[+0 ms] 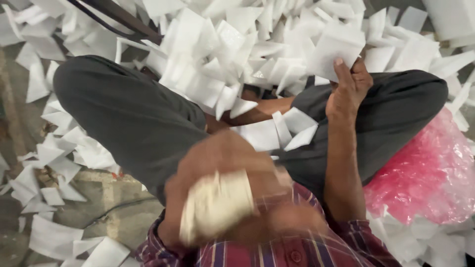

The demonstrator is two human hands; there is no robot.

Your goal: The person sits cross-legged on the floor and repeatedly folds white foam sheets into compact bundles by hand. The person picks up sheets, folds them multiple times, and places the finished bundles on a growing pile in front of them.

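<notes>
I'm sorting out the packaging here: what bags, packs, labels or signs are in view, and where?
Pink plastic bag: at the right, beside the person's knee; crinkled, translucent, bulging.
White sheet: held up in the right hand; flat, roughly square, plain white.
Cream bundle: in the blurred left hand, close to the camera; too blurred to tell more.
No labels, signs or screens show.

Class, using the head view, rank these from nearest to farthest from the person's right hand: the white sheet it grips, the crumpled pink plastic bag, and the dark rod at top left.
1. White sheet: gripped in the right hand, just above it.
2. Crumpled pink plastic bag: lower right, beside the knee.
3. Dark rod: far top left, among the white scraps.
</notes>
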